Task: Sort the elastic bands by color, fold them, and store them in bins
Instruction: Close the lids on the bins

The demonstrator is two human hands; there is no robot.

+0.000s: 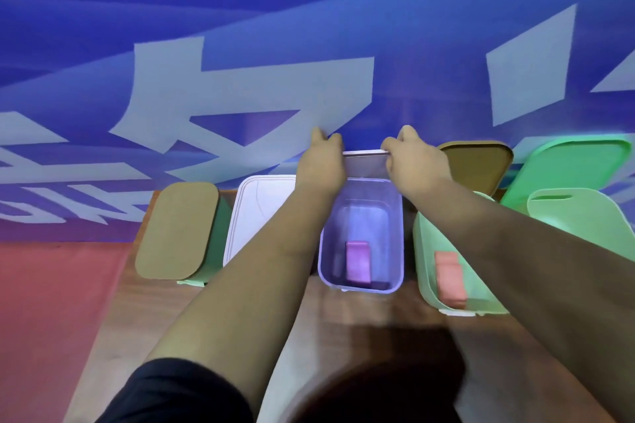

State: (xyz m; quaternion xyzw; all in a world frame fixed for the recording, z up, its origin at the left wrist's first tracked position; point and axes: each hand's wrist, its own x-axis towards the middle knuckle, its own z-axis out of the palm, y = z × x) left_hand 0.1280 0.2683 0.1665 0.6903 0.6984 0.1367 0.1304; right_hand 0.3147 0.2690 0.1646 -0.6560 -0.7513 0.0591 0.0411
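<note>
Left hand point(321, 163): fingers curled over the top edge of the pale lid point(366, 165), gripping its left corner. Right hand point(410, 156): closed on the same lid's right corner. The lid stands on edge directly behind the purple bin point(397, 227), against the blue banner point(240, 86). The purple bin is open, with one folded purple band point(358, 261) lying on its floor toward the near wall, below and nearer than both hands. Right of the purple bin, a narrow gap apart, is an open green bin point(424, 251) holding a folded pink band point(450, 280); behind it lean a tan lid point(477, 165) and a green lid point(570, 172), and a second green bin point(584, 220) lies further right. Left of the purple bin is a white-topped bin point(261, 216), then a tan-lidded green bin point(178, 230). Nearer than the purple bin lies bare wooden desk point(371, 312), crossed by both forearms.
</note>
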